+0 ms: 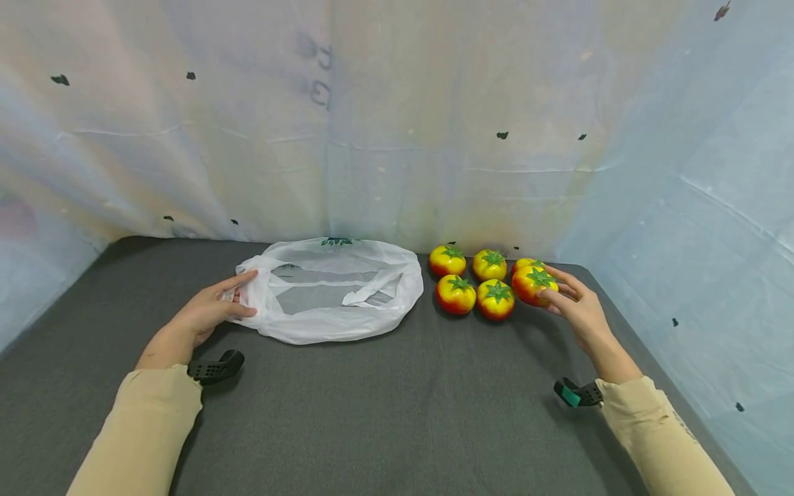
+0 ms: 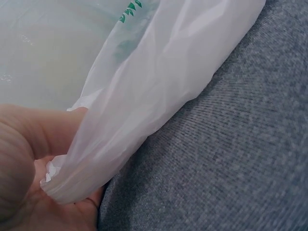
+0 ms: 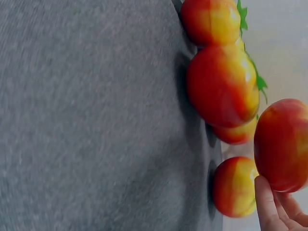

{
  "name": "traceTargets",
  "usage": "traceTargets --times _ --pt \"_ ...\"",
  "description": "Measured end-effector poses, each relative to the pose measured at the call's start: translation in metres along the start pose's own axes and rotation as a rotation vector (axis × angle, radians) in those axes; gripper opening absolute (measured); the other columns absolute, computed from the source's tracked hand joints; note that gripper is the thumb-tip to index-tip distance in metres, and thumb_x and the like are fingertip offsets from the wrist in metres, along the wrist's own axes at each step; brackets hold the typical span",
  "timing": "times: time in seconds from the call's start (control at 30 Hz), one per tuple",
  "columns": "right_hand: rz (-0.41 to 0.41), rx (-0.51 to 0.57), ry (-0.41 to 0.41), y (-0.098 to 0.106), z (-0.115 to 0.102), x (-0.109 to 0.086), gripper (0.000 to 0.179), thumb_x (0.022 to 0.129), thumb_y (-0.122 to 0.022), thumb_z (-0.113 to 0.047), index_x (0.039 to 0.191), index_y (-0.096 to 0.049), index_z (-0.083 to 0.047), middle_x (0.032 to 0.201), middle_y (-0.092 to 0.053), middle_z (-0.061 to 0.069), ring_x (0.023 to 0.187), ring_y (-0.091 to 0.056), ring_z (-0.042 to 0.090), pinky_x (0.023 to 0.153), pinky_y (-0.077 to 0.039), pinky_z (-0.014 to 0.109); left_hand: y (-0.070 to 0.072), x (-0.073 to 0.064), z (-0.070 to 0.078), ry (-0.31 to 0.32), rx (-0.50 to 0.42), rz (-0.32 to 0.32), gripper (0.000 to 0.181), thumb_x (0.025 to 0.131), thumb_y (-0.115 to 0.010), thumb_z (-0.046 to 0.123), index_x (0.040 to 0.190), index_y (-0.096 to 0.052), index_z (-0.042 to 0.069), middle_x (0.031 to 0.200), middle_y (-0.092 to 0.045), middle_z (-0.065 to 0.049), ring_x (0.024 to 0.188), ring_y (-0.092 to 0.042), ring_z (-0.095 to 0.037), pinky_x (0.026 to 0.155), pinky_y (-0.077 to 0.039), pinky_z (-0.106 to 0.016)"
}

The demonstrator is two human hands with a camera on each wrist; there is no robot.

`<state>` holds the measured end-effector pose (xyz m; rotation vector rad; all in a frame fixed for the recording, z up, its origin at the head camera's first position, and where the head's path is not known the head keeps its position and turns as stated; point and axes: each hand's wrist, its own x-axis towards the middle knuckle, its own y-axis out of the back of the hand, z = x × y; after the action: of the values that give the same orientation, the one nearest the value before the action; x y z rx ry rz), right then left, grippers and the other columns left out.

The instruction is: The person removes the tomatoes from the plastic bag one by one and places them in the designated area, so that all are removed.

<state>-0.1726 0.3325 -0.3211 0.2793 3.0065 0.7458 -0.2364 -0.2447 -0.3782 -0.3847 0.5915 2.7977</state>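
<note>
A white plastic bag [image 1: 347, 331] lies with its mouth spread wide, green print on its far side. My left hand [image 1: 207, 308] grips its left end; in the left wrist view, thumb and fingers are around the gathered plastic [image 2: 125, 130]. On the right, my right hand [image 1: 579, 306] holds a red-and-yellow tomato [image 1: 535, 284] with a green leafy top between thumb and fingers. The right wrist view shows this held tomato [image 3: 284, 144] raised off the table. Behind it, partly hidden, sits another tomato [image 1: 526, 263]. More tomatoes [image 1: 455, 295] stand in two short rows left of the hand.
A dark grey cloth covers the table [image 1: 397, 413]. Pale sheeting [image 1: 397, 138] rises right behind the bag and tomatoes, and a light blue sheet [image 1: 713, 275] borders the right side. Each wrist wears a black strap [image 1: 217, 368].
</note>
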Motion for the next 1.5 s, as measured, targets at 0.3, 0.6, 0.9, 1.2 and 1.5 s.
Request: traceTargets --times 0.3,0.6,0.9,1.2,1.5 --pt "-0.024 -0.044 -0.075 0.006 0.016 0.004 0.07 0.093 -0.06 -0.037 0.151 -0.029 -0.011 0.151 -0.026 0.025 0.113 -0.046 0.013 0.083 -0.053 0.021 0.0 0.0 0.0 0.008 -0.011 -0.005 0.091 0.083 -0.071 0.016 0.154 -0.014 0.02 0.158 0.017 -0.019 0.142 0.015 -0.047 0.109 -0.004 -0.07" --pt "-0.094 -0.067 -0.139 0.01 0.027 0.008 0.074 0.094 -0.059 -0.036 0.153 -0.024 -0.009 0.155 -0.011 0.031 0.14 -0.025 0.042 0.087 -0.053 0.024 0.0 0.0 0.003 0.004 0.0 -0.01 0.09 0.084 -0.07 0.016 0.154 -0.013 0.02 0.158 0.017 -0.02 0.142 0.015 -0.047 0.11 -0.005 -0.07" --pt "-0.137 -0.071 -0.171 0.011 0.034 0.009 0.076 0.095 -0.058 -0.034 0.154 -0.018 -0.009 0.153 -0.012 0.035 0.137 -0.03 0.043 0.092 -0.052 0.029 0.0 -0.001 0.004 0.01 0.001 -0.006 0.091 0.083 -0.071 0.016 0.154 -0.013 0.02 0.158 0.017 -0.019 0.142 0.016 -0.047 0.109 -0.004 -0.07" --pt "-0.159 -0.069 -0.167 0.012 0.034 0.005 0.079 0.093 -0.062 -0.033 0.154 -0.018 -0.008 0.152 -0.017 0.034 0.134 -0.035 0.04 0.095 -0.051 0.03 0.0 -0.001 0.004 -0.008 0.014 -0.011 0.091 0.084 -0.071 0.016 0.154 -0.012 0.019 0.157 0.017 -0.021 0.142 0.015 -0.047 0.11 -0.004 -0.069" --pt "-0.188 -0.086 -0.167 0.015 0.027 0.004 0.084 0.092 -0.064 -0.032 0.154 -0.014 -0.007 0.153 -0.014 0.035 0.138 -0.031 0.042 0.108 -0.037 0.05 -0.008 -0.004 0.002 -0.034 0.146 0.021 0.079 0.093 -0.061 0.032 0.154 -0.013 0.022 0.157 0.004 -0.028 0.143 0.002 -0.05 0.108 -0.016 -0.069"
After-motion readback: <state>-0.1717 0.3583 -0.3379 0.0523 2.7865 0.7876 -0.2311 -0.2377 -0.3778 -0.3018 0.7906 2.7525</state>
